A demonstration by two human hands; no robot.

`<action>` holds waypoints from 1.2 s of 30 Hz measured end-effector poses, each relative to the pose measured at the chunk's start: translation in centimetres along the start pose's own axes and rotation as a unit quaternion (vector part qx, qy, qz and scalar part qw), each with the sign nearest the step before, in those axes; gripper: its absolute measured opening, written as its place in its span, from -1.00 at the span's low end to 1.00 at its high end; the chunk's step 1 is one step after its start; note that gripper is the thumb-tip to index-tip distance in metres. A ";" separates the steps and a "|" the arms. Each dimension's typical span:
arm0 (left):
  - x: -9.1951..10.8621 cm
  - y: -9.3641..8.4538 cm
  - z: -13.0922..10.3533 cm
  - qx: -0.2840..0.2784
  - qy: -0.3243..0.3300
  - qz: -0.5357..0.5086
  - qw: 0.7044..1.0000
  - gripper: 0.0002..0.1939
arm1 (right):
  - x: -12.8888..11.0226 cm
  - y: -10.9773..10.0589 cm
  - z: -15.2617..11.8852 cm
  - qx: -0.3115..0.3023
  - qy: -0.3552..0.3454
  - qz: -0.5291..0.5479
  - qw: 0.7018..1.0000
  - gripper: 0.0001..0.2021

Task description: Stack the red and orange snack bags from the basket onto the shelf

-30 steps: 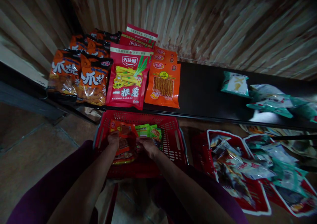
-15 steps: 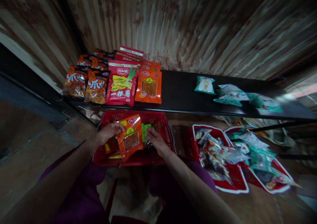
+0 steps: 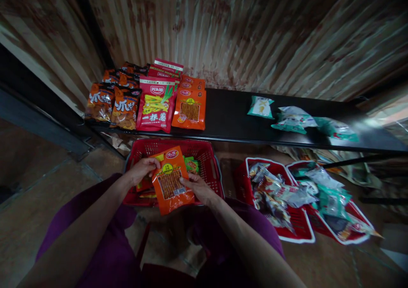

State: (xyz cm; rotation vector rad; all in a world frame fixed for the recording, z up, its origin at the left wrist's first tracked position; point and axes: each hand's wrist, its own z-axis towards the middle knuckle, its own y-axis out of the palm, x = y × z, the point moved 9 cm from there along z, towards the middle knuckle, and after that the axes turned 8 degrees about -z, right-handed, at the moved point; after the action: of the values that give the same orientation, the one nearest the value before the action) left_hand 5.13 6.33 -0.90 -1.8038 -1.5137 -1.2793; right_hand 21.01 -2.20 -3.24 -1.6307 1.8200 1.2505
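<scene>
Between my hands is an orange snack packet [image 3: 172, 184] with a clear window, held tilted over the front of a red basket [image 3: 210, 186]. My left hand [image 3: 142, 171] pinches its upper left edge. On the other side, my right hand [image 3: 198, 187] grips the right edge, thumb on the front. Behind the packet, a green packet [image 3: 191, 165] and other orange and yellow packets lie in the basket, partly hidden. Similar orange packets [image 3: 189, 109] stand in a row on the black shelf [image 3: 226, 116] just beyond.
Left on the shelf stand red packets [image 3: 156, 105] and dark-orange bags [image 3: 125, 107]. Teal-and-white bags [image 3: 293, 120] lie to the right. Below them on the floor sit two more red baskets, one with silvery-brown bags [image 3: 274, 194], one with teal bags [image 3: 333, 199].
My right hand has moved from beside the green packet onto the right edge of the orange snack packet. The packet has come slightly nearer to me and turned a little.
</scene>
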 end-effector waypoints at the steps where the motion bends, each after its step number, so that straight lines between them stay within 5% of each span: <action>1: -0.1 0.0 0.5 -0.003 0.000 0.012 1.000 -0.94 | 0.1 0.1 0.5 0.001 -0.003 0.010 1.000 -0.61; 8: 0.2 -0.7 2.2 -0.014 0.018 0.074 0.997 -0.81 | 0.0 -0.6 2.9 0.037 -0.008 -0.002 0.999 -0.60; 17: -0.2 -1.2 1.5 0.038 -0.016 0.013 0.999 -0.23 | 1.9 -2.2 3.9 0.062 0.054 0.027 0.996 -0.65; 24: -0.4 -1.7 2.7 0.122 -0.018 -0.007 0.992 -0.81 | 1.5 -2.0 4.3 0.068 0.044 0.051 0.995 -0.68; 29: -0.9 -2.1 3.2 0.163 -0.026 0.003 0.986 -0.84 | 0.6 -2.4 4.1 0.092 0.037 0.058 0.993 -0.65; 36: -1.4 0.4 3.4 0.089 -0.046 -0.009 0.995 -0.77 | -2.3 -3.3 4.1 0.101 -0.008 0.046 0.994 -0.63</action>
State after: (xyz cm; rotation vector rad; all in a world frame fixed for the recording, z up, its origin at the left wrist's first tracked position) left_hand 6.77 8.26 -3.63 -1.7588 -1.6418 -1.0455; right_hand 23.55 2.69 -4.80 -1.4383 1.9616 1.0740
